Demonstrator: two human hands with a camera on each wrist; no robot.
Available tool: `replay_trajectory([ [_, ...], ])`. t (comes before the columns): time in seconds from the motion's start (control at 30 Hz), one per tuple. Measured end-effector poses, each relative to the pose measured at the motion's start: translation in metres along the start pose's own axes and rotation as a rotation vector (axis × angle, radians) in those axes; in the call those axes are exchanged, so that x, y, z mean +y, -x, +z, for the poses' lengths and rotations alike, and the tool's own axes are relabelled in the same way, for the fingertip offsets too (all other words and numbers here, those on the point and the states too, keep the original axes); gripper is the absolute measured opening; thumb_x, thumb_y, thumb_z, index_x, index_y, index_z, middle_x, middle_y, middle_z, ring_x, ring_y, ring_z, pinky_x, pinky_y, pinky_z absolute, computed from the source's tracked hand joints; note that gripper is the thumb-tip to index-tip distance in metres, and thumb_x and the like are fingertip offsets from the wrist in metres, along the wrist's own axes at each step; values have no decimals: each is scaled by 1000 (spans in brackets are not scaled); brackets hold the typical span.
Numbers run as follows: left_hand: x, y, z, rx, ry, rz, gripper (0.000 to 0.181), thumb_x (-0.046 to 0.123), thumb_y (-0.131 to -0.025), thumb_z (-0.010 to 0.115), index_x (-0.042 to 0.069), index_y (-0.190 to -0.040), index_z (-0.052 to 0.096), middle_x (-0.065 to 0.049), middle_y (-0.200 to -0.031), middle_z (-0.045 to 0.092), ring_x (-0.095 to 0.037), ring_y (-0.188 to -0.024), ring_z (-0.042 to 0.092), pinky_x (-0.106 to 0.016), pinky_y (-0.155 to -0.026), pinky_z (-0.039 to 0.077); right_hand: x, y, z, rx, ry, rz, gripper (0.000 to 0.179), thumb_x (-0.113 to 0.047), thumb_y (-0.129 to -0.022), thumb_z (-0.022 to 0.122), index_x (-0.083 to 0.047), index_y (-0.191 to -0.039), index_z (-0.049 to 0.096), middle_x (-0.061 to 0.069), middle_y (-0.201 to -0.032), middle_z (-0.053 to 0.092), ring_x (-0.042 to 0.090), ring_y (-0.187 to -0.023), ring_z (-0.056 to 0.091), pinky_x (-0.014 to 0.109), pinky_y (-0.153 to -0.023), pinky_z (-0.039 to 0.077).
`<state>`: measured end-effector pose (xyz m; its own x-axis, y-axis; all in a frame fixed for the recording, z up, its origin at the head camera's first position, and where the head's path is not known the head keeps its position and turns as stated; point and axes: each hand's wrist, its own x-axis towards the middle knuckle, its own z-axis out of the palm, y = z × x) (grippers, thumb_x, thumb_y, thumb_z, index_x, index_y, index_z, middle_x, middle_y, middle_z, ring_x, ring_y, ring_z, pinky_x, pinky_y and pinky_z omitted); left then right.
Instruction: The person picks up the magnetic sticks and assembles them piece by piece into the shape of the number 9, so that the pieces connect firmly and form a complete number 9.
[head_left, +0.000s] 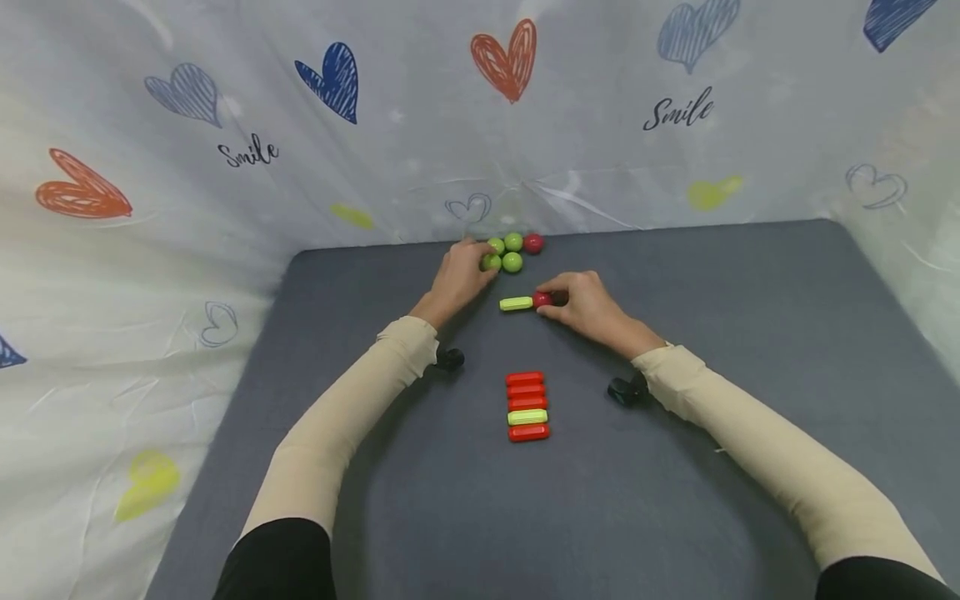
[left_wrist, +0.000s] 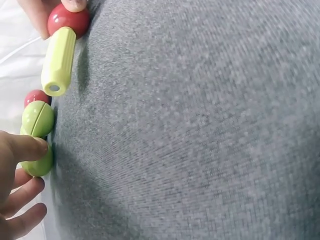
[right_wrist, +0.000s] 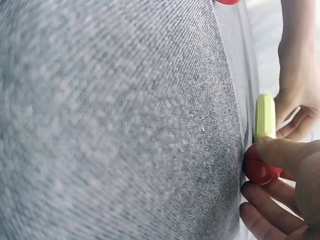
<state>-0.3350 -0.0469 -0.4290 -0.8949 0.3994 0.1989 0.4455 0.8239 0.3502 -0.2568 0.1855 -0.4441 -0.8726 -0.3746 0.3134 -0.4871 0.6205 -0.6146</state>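
My right hand point(head_left: 588, 304) pinches a red ball point(head_left: 542, 300) between thumb and fingers. A yellow-green magnetic rod point(head_left: 515, 304) joins that ball end-on and points left; its free end shows a metal tip in the left wrist view. At the back edge my left hand point(head_left: 459, 275) has its thumb and fingers around a green ball point(left_wrist: 39, 162) at the left of a small cluster. Other green balls point(head_left: 512, 262) and another red ball point(head_left: 533, 243) lie beside it. The left fingers partly hide the cluster's left side.
Nearer the front, several red rods point(head_left: 525, 378) and one yellow-green rod point(head_left: 527, 417) lie side by side in a stack on the grey table point(head_left: 450, 517). A white curtain point(head_left: 420, 150) printed with hearts hangs behind the back edge.
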Motion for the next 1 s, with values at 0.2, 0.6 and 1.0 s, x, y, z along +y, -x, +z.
replay_trajectory([
  [0.2,-8,6,-1,11,31,-26,34,20,-90,78,9,-121,72,-10,-110,66,-22,-97,62,-36,-83,52,-1,-2,0,-9,-12,-8,31,-10,-81,85,0,-109,77,14,-101,74,24,-89,70,42,-78,56],
  [0.6,-12,40,-9,4,256,-73,30,20,-89,79,9,-116,71,-6,-110,70,-18,-95,68,-32,-82,54,2,-3,1,-16,11,7,32,-12,-82,84,0,-111,76,14,-102,74,25,-90,70,43,-79,56],
  [1.0,-7,59,-9,-22,314,-48,40,18,-86,81,9,-123,68,-7,-113,68,-19,-99,67,-32,-86,53,3,-10,2,10,-8,57,32,-12,-81,85,-2,-110,77,14,-100,74,24,-87,71,41,-76,57],
])
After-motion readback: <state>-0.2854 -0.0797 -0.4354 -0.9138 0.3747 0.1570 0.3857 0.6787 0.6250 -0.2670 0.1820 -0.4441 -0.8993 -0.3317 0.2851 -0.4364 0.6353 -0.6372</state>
